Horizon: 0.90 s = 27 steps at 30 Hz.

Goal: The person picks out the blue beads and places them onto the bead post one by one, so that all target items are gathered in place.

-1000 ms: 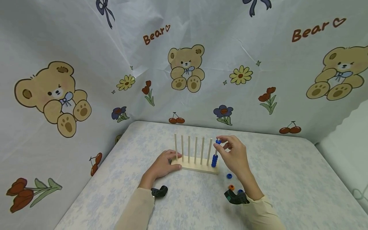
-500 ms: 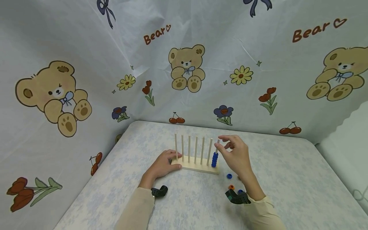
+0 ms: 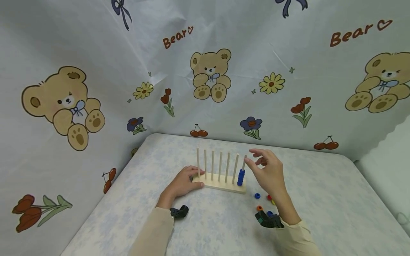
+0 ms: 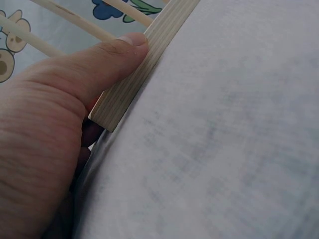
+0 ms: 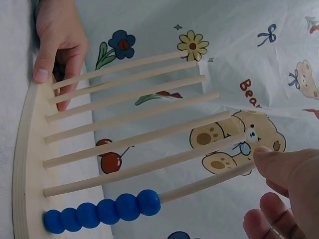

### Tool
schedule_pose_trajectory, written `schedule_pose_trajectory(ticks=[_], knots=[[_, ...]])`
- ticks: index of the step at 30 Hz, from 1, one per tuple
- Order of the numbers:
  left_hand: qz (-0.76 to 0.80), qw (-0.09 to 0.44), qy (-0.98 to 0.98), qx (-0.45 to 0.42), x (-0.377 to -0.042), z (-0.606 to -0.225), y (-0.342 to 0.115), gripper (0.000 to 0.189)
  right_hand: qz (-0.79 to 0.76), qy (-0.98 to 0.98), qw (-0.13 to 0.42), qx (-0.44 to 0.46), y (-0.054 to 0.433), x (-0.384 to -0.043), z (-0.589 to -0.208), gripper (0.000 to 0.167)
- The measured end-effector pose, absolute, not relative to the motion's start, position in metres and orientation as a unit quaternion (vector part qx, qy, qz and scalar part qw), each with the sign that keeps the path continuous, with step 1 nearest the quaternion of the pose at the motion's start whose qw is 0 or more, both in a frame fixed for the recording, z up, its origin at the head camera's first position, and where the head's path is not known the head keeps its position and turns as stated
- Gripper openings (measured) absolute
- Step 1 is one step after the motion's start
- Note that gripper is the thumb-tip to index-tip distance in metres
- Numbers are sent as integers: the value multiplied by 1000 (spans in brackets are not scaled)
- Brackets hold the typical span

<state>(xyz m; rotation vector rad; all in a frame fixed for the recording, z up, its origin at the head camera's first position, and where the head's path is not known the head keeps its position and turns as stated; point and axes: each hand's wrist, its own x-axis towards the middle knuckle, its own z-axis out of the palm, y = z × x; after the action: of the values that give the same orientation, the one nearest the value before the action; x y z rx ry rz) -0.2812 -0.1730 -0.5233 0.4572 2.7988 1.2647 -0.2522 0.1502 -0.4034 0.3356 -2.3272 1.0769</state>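
Note:
A wooden peg rack [image 3: 221, 183], a flat base with a row of upright rods, stands on the table. My left hand [image 3: 183, 183] grips the base's left end, thumb along the front edge [image 4: 134, 74] and fingers behind. Several blue beads [image 5: 107, 211] are stacked on the rightmost rod, down against the base. Beside that rod's top is my right hand [image 3: 270, 174], thumb and forefinger spread apart with nothing between them. In the right wrist view its thumb [image 5: 271, 162] overlaps the rod's tip. The other rods carry no beads.
Loose beads lie on the table by the right wrist: a blue bead [image 3: 257, 196], a red bead [image 3: 269, 197], a yellow bead [image 3: 273, 202], an orange bead [image 3: 259, 208] and another blue one. A bear-print curtain [image 3: 176, 71] hangs behind the table.
A blue bead pinched at the rightmost rod's top has been let go and has slid down onto the stack. My right hand has opened and drawn slightly right. My left hand stays put.

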Motion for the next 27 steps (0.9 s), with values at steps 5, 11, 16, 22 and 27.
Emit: schedule_pose_trajectory(ticks=[5, 11, 16, 22, 27], knots=[[405, 17, 903, 143, -282, -522, -172, 47, 402, -863, 283, 116, 155, -251, -401, 39], [416, 15, 897, 146, -281, -521, -171, 46, 401, -865, 282, 103, 159, -248, -399, 40], [409, 19, 901, 143, -282, -523, -170, 46, 401, -866, 285, 92, 162, -246, -398, 39], [411, 12, 900, 145, -282, -520, -169, 46, 395, -865, 292, 100, 166, -244, -394, 34], [414, 21, 899, 141, -279, -519, -169, 47, 389, -870, 289, 92, 174, -238, -395, 28]])
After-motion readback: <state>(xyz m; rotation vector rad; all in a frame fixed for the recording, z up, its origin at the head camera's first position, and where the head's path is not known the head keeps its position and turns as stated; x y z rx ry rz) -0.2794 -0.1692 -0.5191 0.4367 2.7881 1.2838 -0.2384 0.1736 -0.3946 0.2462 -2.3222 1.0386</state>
